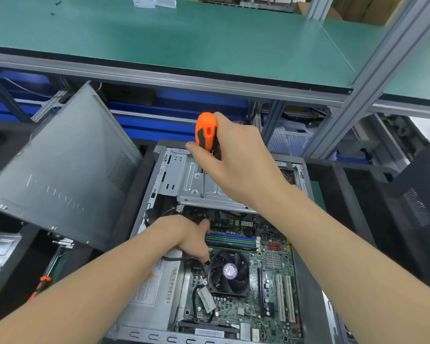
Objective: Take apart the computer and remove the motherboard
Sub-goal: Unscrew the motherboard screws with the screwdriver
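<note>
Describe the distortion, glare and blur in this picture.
Head view: wide-angle lens bows the workbench edge and leans the aluminium post; even lighting, only a dull sheen on the side panel; screwdriver, right hand and motherboard sharp, frame corners softer.

Right hand [236,155] grips orange screwdriver [206,131], tip on drive cage [196,184]; left hand [191,235] beside fan [230,270].

Bare hands, bare forearms

The left hand [191,234] and right hand [236,155] were uncovered. The left forearm [97,289] and right forearm [345,244] ran bare all the way to the lower edge of the view, slim and smooth, with knuckle ridges showing on the right hand.
</note>
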